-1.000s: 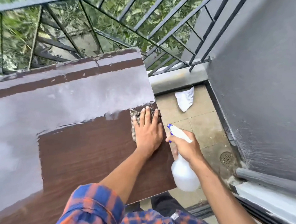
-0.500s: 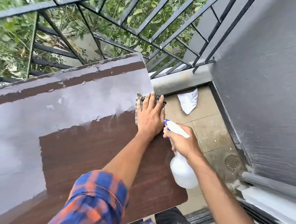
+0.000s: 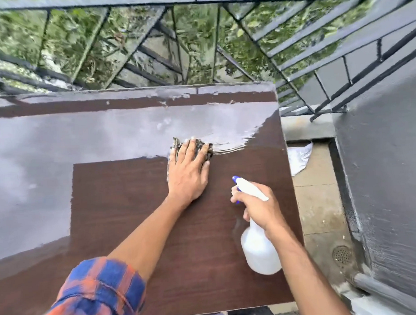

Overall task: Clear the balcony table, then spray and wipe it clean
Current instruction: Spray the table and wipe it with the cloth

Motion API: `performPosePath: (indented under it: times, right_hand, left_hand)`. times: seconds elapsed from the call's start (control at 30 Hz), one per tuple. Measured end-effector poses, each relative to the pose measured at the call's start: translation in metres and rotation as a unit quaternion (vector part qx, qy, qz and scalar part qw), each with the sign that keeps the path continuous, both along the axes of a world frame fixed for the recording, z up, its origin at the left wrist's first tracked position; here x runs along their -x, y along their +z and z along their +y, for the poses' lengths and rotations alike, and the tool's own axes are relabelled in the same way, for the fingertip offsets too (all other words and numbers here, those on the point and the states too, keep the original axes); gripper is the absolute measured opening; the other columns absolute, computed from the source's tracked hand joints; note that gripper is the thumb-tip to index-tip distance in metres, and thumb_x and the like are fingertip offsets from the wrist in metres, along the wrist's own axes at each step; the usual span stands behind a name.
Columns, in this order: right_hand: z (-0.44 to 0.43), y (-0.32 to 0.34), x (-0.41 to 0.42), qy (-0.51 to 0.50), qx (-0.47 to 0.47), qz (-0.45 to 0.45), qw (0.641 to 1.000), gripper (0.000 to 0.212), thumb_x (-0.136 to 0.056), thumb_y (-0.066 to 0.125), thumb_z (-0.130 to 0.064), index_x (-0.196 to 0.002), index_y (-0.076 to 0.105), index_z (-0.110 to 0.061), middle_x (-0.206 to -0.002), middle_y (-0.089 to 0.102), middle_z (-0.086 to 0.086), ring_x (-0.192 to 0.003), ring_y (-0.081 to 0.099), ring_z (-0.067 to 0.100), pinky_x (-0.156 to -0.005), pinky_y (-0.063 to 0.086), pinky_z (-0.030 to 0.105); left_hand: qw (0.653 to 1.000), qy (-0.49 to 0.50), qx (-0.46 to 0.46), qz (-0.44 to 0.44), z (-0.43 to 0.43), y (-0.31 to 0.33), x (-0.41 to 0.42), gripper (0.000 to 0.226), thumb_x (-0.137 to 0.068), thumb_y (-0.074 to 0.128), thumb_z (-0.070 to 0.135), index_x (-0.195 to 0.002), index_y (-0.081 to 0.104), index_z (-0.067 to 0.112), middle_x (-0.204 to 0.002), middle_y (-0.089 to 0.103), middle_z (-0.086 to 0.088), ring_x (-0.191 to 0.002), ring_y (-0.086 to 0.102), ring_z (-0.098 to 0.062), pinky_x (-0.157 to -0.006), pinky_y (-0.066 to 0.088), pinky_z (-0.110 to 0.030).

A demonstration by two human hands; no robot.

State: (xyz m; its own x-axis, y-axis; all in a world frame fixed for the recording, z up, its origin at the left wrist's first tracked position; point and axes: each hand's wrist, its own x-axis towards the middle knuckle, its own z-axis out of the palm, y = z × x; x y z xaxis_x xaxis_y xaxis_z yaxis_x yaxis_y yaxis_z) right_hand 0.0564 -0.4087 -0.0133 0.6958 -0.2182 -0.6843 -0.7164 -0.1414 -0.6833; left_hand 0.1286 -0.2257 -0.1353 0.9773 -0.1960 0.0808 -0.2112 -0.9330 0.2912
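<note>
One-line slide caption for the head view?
Left hand presses a rag on the half-dusty brown table; right hand grips a white spray bottle.

The table [image 3: 132,210] fills the frame's middle and left, with the left hand [image 3: 187,175] on a cloth [image 3: 202,149] at centre, the right hand [image 3: 261,209] holding the spray bottle [image 3: 259,254] lower right of it, the railing [image 3: 316,36] across the top, and a rag [image 3: 298,158] on the floor [image 3: 320,211] at right.

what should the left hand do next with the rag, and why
Probably sweep the rag leftward along the boundary of the grey film. The left hand presses it flat right at that boundary; the table is clean dark wood nearer the person, while a broad grey band lies to the left and beyond. The right hand holds the spray bottle off to the right.
</note>
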Motion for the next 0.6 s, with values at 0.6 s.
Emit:
performPosePath:
  times: [0.6]
  right_hand:
    - [0.14,-0.005,-0.019,0.076,-0.011,-0.023,0.997,0.008,-0.085,0.07,-0.01,-0.081,0.076,-0.008,-0.073,0.069,0.008,-0.057,0.053,0.021,-0.045,0.042,0.027]
  left_hand:
    - [0.972,0.235,-0.01,0.022,0.185,-0.001,-0.005,0.052,-0.099,0.042,0.041,-0.149,0.044,0.027,-0.159,0.036,-0.01,-0.147,0.031,-0.029,-0.12,0.017,-0.06]
